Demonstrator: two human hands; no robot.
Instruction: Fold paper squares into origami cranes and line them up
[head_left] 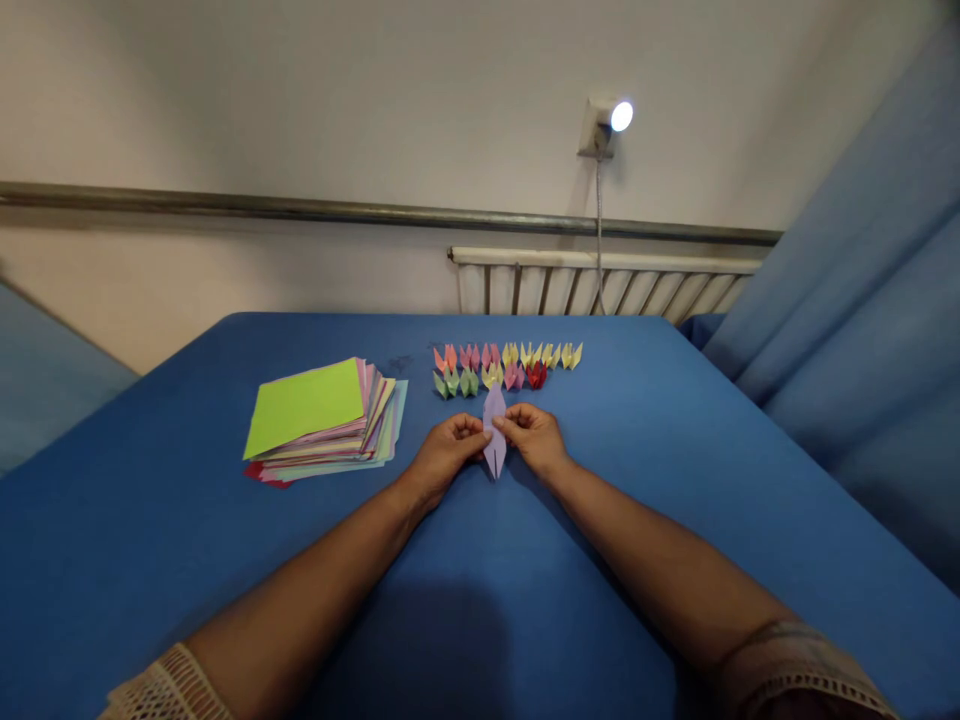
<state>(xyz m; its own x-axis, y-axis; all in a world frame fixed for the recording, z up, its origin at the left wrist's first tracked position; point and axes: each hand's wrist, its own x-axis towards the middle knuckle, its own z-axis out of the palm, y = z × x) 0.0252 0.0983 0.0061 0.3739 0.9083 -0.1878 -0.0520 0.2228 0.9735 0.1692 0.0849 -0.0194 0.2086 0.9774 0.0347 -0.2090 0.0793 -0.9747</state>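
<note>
A purple folded paper, long and diamond-shaped with a slit at its lower end, is held upright between both hands. My left hand pinches its left edge, the thumb lying on the front. On the opposite edge, my right hand grips it in the same way, thumb on the front. Just beyond the paper stand two rows of small folded paper cranes, among them a red crane, a green crane and a yellow crane.
A stack of coloured paper sheets, lime green on top, lies to the left on the blue table. Behind the table are a white radiator, a pipe and a lit plug. Blue curtain hangs at right.
</note>
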